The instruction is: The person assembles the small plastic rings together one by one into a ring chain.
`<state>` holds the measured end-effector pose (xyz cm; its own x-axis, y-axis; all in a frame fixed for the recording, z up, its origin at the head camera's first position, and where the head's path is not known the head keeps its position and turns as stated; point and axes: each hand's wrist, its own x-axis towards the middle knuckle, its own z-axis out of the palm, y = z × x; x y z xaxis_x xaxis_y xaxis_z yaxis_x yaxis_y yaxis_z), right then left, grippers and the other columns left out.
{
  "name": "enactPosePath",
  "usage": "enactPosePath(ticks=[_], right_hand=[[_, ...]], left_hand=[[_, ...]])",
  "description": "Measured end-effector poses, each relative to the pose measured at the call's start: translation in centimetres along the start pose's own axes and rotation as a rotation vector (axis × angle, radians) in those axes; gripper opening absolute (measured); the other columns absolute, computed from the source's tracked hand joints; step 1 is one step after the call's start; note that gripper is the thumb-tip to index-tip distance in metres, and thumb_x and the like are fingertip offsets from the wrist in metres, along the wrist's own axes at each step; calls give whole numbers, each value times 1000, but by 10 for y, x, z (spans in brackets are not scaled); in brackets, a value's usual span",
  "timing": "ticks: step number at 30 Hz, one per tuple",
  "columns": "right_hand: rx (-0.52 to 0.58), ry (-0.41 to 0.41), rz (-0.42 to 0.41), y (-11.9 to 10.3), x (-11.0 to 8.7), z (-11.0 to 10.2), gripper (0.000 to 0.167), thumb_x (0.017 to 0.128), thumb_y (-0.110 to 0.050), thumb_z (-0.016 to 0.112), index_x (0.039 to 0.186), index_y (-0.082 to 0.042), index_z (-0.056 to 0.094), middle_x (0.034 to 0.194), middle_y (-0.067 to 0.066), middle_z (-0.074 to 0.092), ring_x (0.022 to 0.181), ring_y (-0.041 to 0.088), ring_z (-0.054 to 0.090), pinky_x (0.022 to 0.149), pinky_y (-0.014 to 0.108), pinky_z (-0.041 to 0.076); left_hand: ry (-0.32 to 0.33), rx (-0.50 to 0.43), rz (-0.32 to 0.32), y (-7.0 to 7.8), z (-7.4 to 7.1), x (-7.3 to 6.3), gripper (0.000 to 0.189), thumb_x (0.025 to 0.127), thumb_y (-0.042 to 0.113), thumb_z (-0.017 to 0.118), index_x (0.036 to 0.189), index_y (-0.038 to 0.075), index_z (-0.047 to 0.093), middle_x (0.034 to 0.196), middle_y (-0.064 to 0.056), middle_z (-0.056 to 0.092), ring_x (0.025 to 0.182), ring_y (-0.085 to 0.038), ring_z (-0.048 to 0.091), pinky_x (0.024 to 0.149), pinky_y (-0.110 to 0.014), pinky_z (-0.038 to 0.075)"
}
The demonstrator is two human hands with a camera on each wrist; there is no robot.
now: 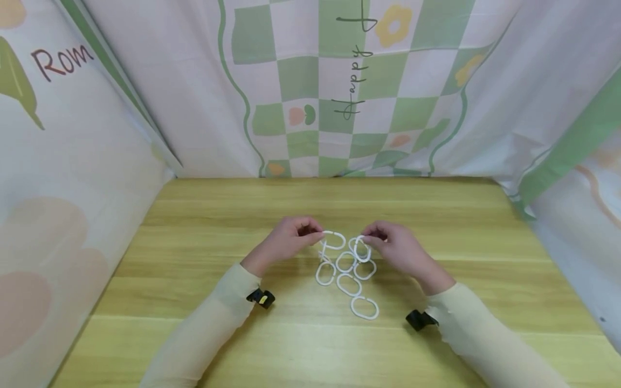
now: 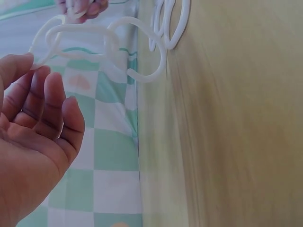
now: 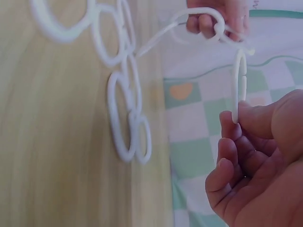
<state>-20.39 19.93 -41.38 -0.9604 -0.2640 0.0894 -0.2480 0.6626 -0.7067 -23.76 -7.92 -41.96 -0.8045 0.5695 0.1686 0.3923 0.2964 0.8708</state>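
Observation:
In the head view, my left hand [image 1: 286,240] pinches a white oval split ring [image 1: 345,240] between thumb and fingertips, above the table. Opposite it, my right hand [image 1: 395,246] pinches another white ring [image 1: 370,253] by its edge. The left wrist view shows the left hand's ring [image 2: 40,35] at the end of a short run of looped rings [image 2: 78,28], one with a visible gap. Seen from the right wrist, that hand's ring [image 3: 235,85] stands upright in the pinch. Other white rings [image 1: 340,288] lie between the hands; some overlap, and I cannot tell which are linked.
A wood-grain table [image 1: 301,350] lies beneath the hands. The nearest loose ring [image 1: 352,308] sits toward the person. Printed curtains [image 1: 335,145] hang along the back and both sides. A black band [image 1: 262,298] is on the left sleeve, another black band [image 1: 420,320] on the right.

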Motion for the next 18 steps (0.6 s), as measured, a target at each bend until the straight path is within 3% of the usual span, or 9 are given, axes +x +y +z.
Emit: enactPosePath(ticks=[9, 18], right_hand=[[25, 14, -24, -19, 7, 4, 12, 98, -23, 63, 101, -13, 68, 89, 0, 66, 82, 19, 57, 68, 35, 47], [86, 19, -66, -23, 8, 8, 11, 97, -18, 64, 100, -8, 68, 87, 1, 65, 81, 19, 57, 67, 35, 48]], left_hand=[[-8, 25, 31, 4, 6, 2, 17, 96, 19, 66, 101, 4, 70, 84, 1, 63, 75, -14, 55, 63, -26, 48], [-40, 41, 79, 8, 13, 4, 13, 95, 17, 67, 99, 5, 71, 82, 2, 63, 71, -13, 55, 62, -25, 47]])
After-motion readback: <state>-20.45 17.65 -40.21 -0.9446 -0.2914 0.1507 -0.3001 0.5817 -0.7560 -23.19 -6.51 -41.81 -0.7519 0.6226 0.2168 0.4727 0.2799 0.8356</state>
